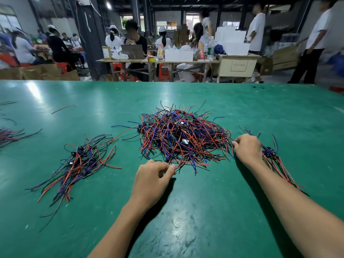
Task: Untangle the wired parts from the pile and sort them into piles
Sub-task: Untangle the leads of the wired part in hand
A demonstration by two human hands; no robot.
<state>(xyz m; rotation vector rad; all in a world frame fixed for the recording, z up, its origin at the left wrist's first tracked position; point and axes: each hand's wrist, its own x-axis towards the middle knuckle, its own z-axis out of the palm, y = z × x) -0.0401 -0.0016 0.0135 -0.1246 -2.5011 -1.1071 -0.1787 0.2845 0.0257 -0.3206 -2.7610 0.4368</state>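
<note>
A tangled pile of wired parts [183, 135], red, blue and black wires with small boards, lies in the middle of the green table [204, 211]. My left hand [152, 180] is at the pile's near edge, its fingertips pinching wire ends there. At the pile's right edge my right hand [247, 148] has its fingers curled around wires. A sorted bundle [78, 164] lies to the left with its wires running toward me. Another sorted bundle [275, 159] lies to the right, partly hidden behind my right hand and forearm.
More wires [9, 135] lie at the far left edge of the table, and a loose red wire [63, 108] sits behind them. Beyond the table people sit and stand at work desks with boxes and red stools.
</note>
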